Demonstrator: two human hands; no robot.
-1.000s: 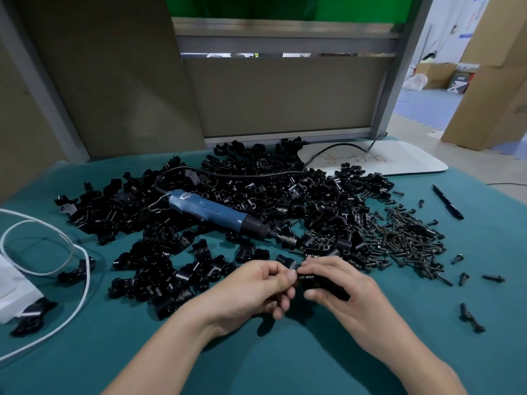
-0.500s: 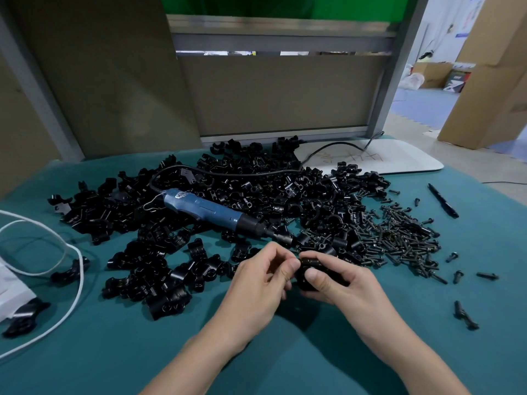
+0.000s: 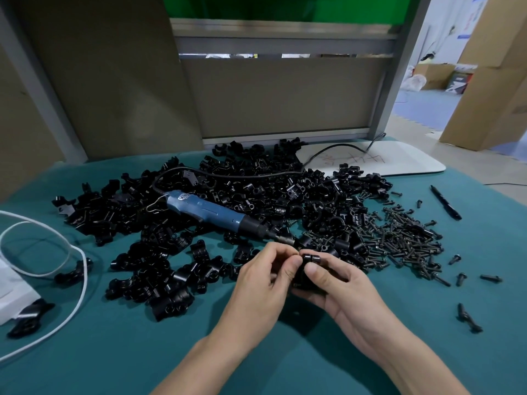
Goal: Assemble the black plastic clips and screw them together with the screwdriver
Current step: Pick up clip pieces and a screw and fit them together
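Observation:
My right hand (image 3: 336,286) cups a black plastic clip (image 3: 309,259) just above the teal table, thumb pressed on its front. My left hand (image 3: 265,276) meets it from the left, fingertips pinching the clip's left end; most of the clip is hidden between the fingers. Behind the hands a wide heap of loose black clips (image 3: 256,195) covers the table. The blue electric screwdriver (image 3: 211,213) lies on that heap, tip pointing toward my hands. A pile of black screws (image 3: 399,238) lies to the right of the clips.
A white cable (image 3: 71,280) loops at the left edge beside a white bag (image 3: 11,286). A black pen (image 3: 445,202) and a white board (image 3: 385,162) lie at the right rear. Stray screws (image 3: 467,320) dot the right side. Bare teal cloth (image 3: 142,352) lies in front.
Both hands have drawn closer together around the clip and turned it; the left fingertips now pinch its left end. The screwdriver and piles have not moved.

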